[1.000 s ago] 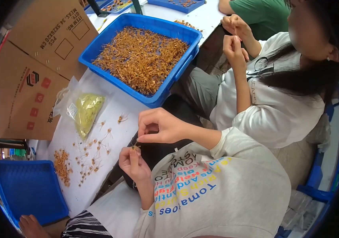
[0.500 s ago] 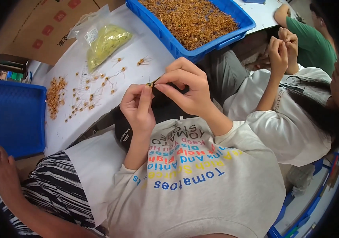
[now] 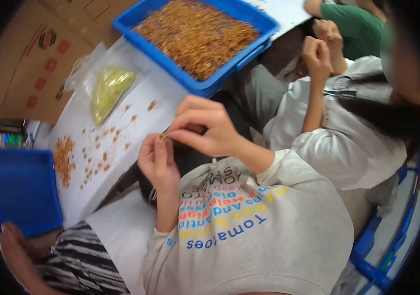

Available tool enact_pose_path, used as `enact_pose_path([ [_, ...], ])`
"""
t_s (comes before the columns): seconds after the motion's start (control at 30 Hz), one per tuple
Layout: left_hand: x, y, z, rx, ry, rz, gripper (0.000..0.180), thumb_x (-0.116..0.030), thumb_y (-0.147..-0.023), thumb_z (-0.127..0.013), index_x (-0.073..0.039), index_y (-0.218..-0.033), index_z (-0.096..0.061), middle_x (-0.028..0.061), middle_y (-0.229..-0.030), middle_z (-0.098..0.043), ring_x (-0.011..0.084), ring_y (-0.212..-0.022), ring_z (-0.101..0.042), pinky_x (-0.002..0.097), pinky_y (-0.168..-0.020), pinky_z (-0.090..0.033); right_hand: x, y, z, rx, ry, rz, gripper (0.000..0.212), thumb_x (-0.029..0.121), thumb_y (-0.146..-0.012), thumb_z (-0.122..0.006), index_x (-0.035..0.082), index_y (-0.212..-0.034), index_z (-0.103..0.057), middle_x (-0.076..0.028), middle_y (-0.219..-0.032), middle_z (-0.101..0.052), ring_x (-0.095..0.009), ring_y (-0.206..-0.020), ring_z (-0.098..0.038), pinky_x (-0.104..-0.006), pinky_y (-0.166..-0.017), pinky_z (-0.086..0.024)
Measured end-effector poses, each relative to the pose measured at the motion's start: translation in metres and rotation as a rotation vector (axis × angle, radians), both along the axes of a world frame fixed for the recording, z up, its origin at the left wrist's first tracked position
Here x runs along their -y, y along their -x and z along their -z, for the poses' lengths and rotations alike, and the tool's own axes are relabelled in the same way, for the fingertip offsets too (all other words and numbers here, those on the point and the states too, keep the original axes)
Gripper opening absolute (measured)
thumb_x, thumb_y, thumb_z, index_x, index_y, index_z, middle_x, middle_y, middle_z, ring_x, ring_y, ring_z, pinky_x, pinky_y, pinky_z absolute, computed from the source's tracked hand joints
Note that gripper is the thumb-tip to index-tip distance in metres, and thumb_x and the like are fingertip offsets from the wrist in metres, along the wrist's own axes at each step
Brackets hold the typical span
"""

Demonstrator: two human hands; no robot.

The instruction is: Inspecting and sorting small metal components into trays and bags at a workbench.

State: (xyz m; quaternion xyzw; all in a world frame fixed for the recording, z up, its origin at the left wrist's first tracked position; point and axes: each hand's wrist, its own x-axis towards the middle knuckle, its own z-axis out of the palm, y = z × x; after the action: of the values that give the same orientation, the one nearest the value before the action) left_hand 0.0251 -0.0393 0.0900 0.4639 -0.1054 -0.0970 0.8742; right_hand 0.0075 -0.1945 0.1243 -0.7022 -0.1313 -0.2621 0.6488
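Note:
My left hand (image 3: pixel 158 164) is closed, thumb and fingertips pinching a small yellow-green ring coil (image 3: pixel 161 136). From the right, my right hand (image 3: pixel 206 125) meets it, its thumb and forefinger pinched at the coil's edge. A thin wire lead, if it is there, is too fine and blurred to make out. Both hands are above my lap, just off the table's edge. On the white table beside them lie several loose ring coils (image 3: pixel 105 158) with thin wire leads. Farther left is a heap of small orange-brown parts (image 3: pixel 64 160).
A blue tray (image 3: pixel 205 87) full of orange-brown parts stands at the back. Left of it lies a clear bag of yellow-green material (image 3: pixel 112 88). Another blue tray (image 3: pixel 18 191) is at the far left, near another person's hand (image 3: pixel 15 241). Co-workers (image 3: pixel 337 118) sit close on the right.
The whole view has swung, so the table and trays sit differently in the picture. My hands stay together at the coil, and the right fingers keep their pinch beside it.

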Motion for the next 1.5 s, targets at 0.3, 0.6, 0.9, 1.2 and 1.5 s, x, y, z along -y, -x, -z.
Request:
enact_pose_path([
  [0.3,0.003,-0.004,0.005,0.051,-0.148,-0.039,0.012,-0.009,-0.098,-0.057,0.000,-0.106,-0.056,0.0066,-0.094,-0.059,0.0094,-0.083,-0.053,0.0184,-0.077,-0.045,0.010,0.001,0.005,0.122,0.184,0.153,0.011,0.002,-0.076,-0.075,0.006,-0.085,-0.070,-0.004,-0.088,-0.055,-0.017,-0.068,-0.049,-0.0262,-0.061,-0.042],
  [0.6,0.016,0.000,0.004,0.163,-0.287,-0.153,0.007,-0.005,-0.097,-0.056,0.001,-0.100,-0.056,0.0082,-0.092,-0.059,0.0136,-0.084,-0.055,0.0213,-0.079,-0.046,0.012,0.007,0.005,0.142,0.257,0.178,0.006,0.007,-0.080,-0.073,0.009,-0.083,-0.068,-0.002,-0.089,-0.054,-0.018,-0.068,-0.051,-0.0276,-0.062,-0.044],
  [0.9,0.013,-0.003,0.008,0.290,-0.342,-0.107,0.006,-0.006,-0.098,-0.054,0.000,-0.097,-0.056,0.0063,-0.089,-0.057,0.0121,-0.082,-0.054,0.0202,-0.077,-0.044,0.024,0.003,0.004,0.051,0.136,0.027,0.005,0.006,-0.077,-0.073,0.006,-0.077,-0.068,-0.003,-0.087,-0.056,-0.019,-0.069,-0.052,-0.0291,-0.065,-0.045],
  [1.2,0.011,-0.003,0.010,0.241,-0.370,-0.063,0.011,-0.010,-0.100,-0.055,0.000,-0.104,-0.058,0.0083,-0.098,-0.061,0.0126,-0.086,-0.058,0.0198,-0.079,-0.046,0.027,0.001,-0.001,-0.007,0.142,-0.041,0.006,0.002,-0.079,-0.074,0.003,-0.079,-0.068,-0.003,-0.083,-0.053,-0.016,-0.070,-0.049,-0.0261,-0.064,-0.043],
  [1.5,0.011,-0.001,0.004,0.230,-0.532,-0.097,0.013,-0.010,-0.099,-0.056,0.002,-0.102,-0.059,0.0100,-0.098,-0.063,0.0132,-0.087,-0.059,0.0201,-0.080,-0.047,0.025,0.003,0.001,-0.001,0.181,0.012,0.005,0.005,-0.080,-0.074,0.005,-0.079,-0.068,-0.002,-0.084,-0.054,-0.016,-0.069,-0.050,-0.0261,-0.063,-0.043],
])
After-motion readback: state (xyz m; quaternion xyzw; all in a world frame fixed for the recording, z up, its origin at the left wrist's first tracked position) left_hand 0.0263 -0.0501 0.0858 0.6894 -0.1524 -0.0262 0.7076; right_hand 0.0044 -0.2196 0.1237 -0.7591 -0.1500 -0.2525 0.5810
